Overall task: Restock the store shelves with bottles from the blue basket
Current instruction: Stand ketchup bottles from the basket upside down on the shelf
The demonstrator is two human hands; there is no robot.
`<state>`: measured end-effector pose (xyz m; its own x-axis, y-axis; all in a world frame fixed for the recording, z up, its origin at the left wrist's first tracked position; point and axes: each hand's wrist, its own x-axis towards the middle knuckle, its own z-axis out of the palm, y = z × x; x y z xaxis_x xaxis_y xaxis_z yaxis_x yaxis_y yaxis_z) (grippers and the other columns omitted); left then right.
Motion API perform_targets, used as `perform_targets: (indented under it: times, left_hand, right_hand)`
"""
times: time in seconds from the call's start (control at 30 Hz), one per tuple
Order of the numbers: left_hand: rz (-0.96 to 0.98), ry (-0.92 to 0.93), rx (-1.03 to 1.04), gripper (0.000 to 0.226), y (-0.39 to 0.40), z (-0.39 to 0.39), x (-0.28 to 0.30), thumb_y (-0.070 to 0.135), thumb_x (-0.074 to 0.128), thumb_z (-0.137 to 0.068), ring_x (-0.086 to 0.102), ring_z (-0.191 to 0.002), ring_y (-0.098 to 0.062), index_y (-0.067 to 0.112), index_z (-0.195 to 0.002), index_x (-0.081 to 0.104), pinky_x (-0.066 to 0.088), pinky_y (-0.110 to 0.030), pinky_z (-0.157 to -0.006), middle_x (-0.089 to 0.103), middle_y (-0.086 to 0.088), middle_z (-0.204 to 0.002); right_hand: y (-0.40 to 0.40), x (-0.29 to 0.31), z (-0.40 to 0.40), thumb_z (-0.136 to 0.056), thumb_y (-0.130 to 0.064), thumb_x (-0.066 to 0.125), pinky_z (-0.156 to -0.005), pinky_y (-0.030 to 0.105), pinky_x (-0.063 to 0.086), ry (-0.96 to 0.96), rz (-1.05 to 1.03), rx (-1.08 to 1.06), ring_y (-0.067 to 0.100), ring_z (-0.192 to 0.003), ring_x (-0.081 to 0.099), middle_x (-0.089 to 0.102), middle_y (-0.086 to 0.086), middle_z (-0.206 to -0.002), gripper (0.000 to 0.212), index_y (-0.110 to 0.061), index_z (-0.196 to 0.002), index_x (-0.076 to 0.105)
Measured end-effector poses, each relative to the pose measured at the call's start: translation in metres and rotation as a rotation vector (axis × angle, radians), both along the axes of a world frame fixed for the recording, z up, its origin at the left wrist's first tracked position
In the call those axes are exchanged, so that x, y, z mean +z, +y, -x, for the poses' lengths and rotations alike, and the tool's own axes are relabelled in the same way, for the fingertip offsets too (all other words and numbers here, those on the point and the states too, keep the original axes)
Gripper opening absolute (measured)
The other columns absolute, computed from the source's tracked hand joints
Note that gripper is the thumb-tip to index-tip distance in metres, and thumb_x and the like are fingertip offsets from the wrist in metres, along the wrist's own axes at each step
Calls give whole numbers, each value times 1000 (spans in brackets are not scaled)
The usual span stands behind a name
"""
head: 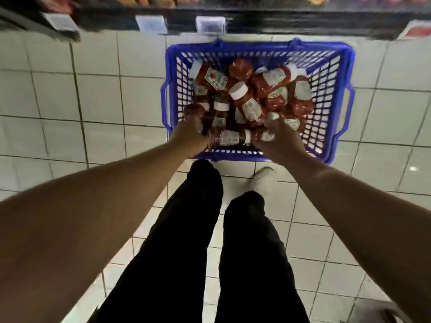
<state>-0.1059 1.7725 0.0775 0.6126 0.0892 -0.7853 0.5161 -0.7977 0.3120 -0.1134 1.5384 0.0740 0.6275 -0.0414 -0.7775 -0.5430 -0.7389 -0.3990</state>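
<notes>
A blue plastic basket stands on the tiled floor in front of my feet. It holds several red ketchup bottles with white caps, lying in a heap. My left hand is inside the basket's near left corner, fingers curled round a bottle. My right hand reaches into the near middle and grips another bottle by its white-capped end. A dark sauce bottle lies on its side between my hands. Motion blur softens the fingers.
A dark shelf edge with white price tags runs along the top, just beyond the basket. Pale floor tiles spread left and right. My legs in black trousers and a white shoe stand just behind the basket.
</notes>
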Motion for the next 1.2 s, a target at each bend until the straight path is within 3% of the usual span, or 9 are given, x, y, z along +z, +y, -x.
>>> perform_targets:
  times: [0.13,0.23,0.47,0.6,0.73,0.83,1.0,1.1,1.2]
  left_hand:
    - [1,-165,-275,52,5,-34,-60,14,80,-71,63,-108,-29,10,-119,61,52,-37,-84,65,-12,-117]
    - [-144,-141,-536,73,15,-49,-95,16,86,-66,50,-125,-37,11,-131,54,50,-47,-97,50,-16,-137]
    - [-424,-107,-898,87,31,-38,-127,9,76,-74,46,-125,-47,17,-149,33,38,-54,-103,45,-25,-139]
    - [-318,-116,-791,84,29,-43,-126,26,83,-74,50,-123,-46,14,-145,40,41,-52,-101,49,-23,-137]
    - [-103,-97,-632,75,34,-40,-94,33,86,-71,55,-118,-40,15,-136,52,50,-44,-92,51,-19,-134]
    - [-21,-162,-537,67,39,-37,-48,27,90,-67,60,-109,-36,14,-127,63,40,-31,-82,60,-18,-121]
    - [68,-62,-405,79,36,-43,71,36,96,-62,60,-112,-22,23,-132,60,40,-28,-91,66,-2,-125]
    - [248,-60,-71,65,21,-35,159,29,99,-56,66,-96,-3,30,-114,68,51,-22,-89,72,16,-102]
    - [545,-129,274,51,-3,-25,247,3,93,-59,72,-94,-15,16,-104,73,57,-32,-88,77,4,-96]
  right_hand:
    - [16,-78,-25,-74,-45,81,-92,36,48,-66,58,-38,35,-119,59,64,13,-127,78,-13,-137,50]
    - [23,-121,-35,-69,-56,83,-111,48,39,-66,138,14,36,-137,41,50,11,-146,100,-10,-146,41]
    - [38,-160,-39,-63,-67,81,-110,61,25,-78,317,73,37,-146,28,44,7,-154,114,-14,-151,31]
    - [40,-155,-39,-63,-62,82,-110,55,35,-89,286,26,32,-132,50,62,4,-134,89,-19,-135,51]
    - [29,-119,-28,-61,-55,84,-71,24,44,-103,49,-132,19,-97,63,66,-4,-104,75,-21,-125,64]
    - [20,-71,-16,-58,-50,89,-53,18,47,5,-109,-286,10,-75,67,68,-8,-96,66,-23,-115,67]
    - [-7,57,0,-69,-27,89,-72,59,61,333,-600,-660,29,-92,77,78,6,-103,53,-19,-117,68]
    - [-28,149,8,-80,-26,81,-81,63,58,376,-728,-740,35,-104,73,72,11,-114,51,-18,-128,63]
    - [-51,240,8,-89,-19,75,-81,63,57,357,-868,-683,42,-112,68,64,15,-134,54,-25,-139,54]
